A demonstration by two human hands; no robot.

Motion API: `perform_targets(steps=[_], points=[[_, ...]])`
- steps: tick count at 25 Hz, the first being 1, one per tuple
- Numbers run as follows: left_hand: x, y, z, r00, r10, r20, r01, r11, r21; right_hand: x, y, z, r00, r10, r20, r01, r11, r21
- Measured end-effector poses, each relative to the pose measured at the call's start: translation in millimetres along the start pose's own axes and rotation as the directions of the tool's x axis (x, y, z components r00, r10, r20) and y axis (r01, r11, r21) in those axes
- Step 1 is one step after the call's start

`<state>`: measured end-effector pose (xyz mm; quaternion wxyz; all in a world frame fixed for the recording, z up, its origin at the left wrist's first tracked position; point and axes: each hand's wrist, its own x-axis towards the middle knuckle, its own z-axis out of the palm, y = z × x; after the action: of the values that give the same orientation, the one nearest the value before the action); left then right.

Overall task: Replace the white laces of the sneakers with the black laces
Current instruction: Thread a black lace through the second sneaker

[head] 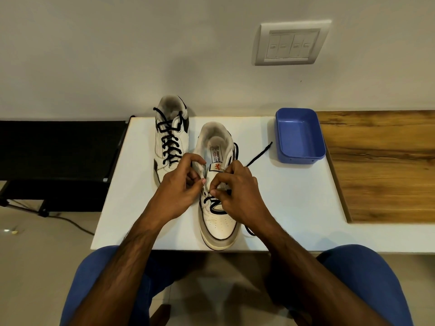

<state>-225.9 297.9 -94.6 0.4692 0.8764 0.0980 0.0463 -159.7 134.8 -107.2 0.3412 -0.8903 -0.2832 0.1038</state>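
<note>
Laced sneaker (171, 137): left of near sneaker (217, 208), done. Left hand (181, 187): curled, pinching the near sneaker's eyelet edge. Right hand (235, 189): pinching black lace (257, 156), limp, light; best held at its stiff tip. Blue tray (299, 135): right.

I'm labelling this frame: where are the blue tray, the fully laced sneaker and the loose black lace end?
blue tray (297, 137): head view, inner floor.
fully laced sneaker (182, 140): head view, side panel.
loose black lace end (261, 154): head view, mid-strand.

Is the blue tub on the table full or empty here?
Empty. The blue tub sits upright on the white table, and its bare floor and inner walls show with no laces or anything else inside.
</note>
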Motion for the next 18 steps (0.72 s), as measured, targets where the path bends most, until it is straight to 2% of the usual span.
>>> perform_targets(steps=[5,9,11,13,16,18], points=[[-2,0,-2,1.000,0.015,0.022,-0.015,1.000,-0.012,-2,-4,3,1.000,0.027,0.001,-0.027,0.998,-0.057],[-7,-8,-9,0.992,-0.055,0.118,0.061,0.997,-0.049,-2,-2,0,0.996,0.066,0.053,-0.063,0.997,-0.053],[-8,-13,-8,0.987,-0.022,0.158,0.009,0.997,0.082,-4,-2,0,0.996,0.069,0.062,-0.066,0.997,-0.048],[-7,-16,-5,0.985,0.072,0.156,-0.107,0.968,0.229,-4,-1,-1,0.993,0.091,0.075,-0.091,0.996,-0.004],[-4,-14,-3,0.972,0.167,0.164,-0.211,0.929,0.305,-4,1,-3,0.989,0.108,0.100,-0.113,0.993,0.042],[-5,-14,-5,0.960,0.205,0.192,-0.266,0.882,0.389,-3,2,-4,0.991,0.090,0.101,-0.091,0.996,0.010]])
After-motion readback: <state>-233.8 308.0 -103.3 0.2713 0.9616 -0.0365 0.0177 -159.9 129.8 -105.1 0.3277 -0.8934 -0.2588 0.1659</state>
